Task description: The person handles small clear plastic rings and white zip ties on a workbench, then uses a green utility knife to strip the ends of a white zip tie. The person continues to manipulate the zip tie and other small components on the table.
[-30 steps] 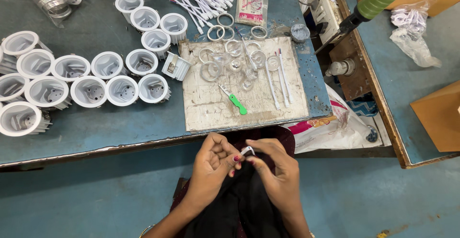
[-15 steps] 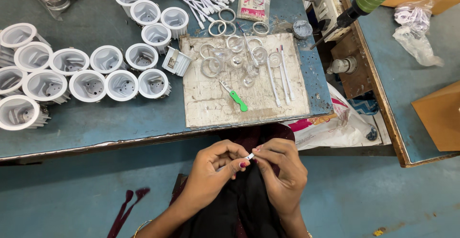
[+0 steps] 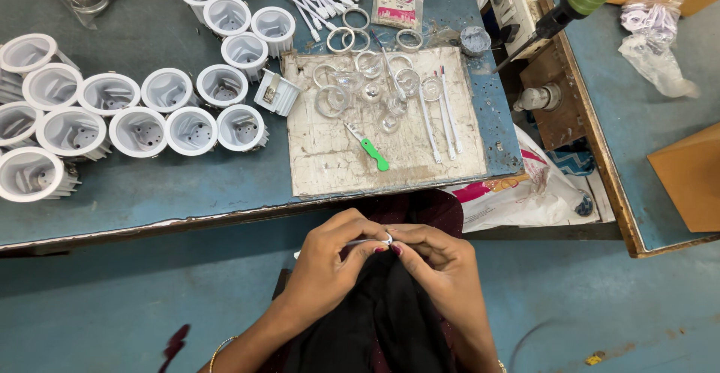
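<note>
Near table edge, over lap: left hand (image 3: 330, 257) and right hand (image 3: 439, 264) both pinch small white wire (image 3: 358, 243). Wire lies left-right, long part toward left hand. Board (image 3: 330, 166) farther away.

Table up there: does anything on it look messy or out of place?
One white cup lies tipped on its side at the board's corner, while the others stand open-end up. The board is stained and worn. Both hands work below the table.

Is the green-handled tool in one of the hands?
No, the green-handled tool lies on the white board, while both hands pinch a small white part above the lap.
</note>
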